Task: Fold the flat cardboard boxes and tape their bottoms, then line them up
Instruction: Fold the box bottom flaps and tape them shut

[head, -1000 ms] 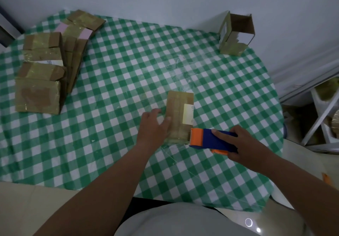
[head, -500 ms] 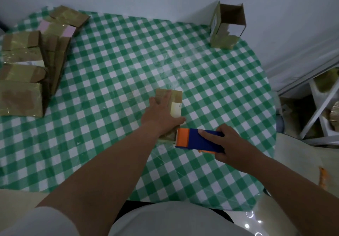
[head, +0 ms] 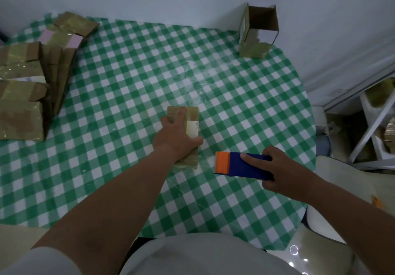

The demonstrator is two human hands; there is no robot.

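On the checked table point(head: 119, 95), left hand point(head: 174, 138) grips a taped box point(head: 191, 114); right hand point(head: 284, 172) grips dispenser point(head: 243, 165).

Tablecloth point(head: 128, 95): we are seeing green and white checks.
Centre box point(head: 191, 114): we are seeing brown card with a pale cream label.
Tape dispenser point(head: 243, 165), right of the centre box: we are seeing dark blue with an orange end.
Stacked boxes point(head: 23, 95), far left of the centre box: we are seeing brown, one with pink patches.
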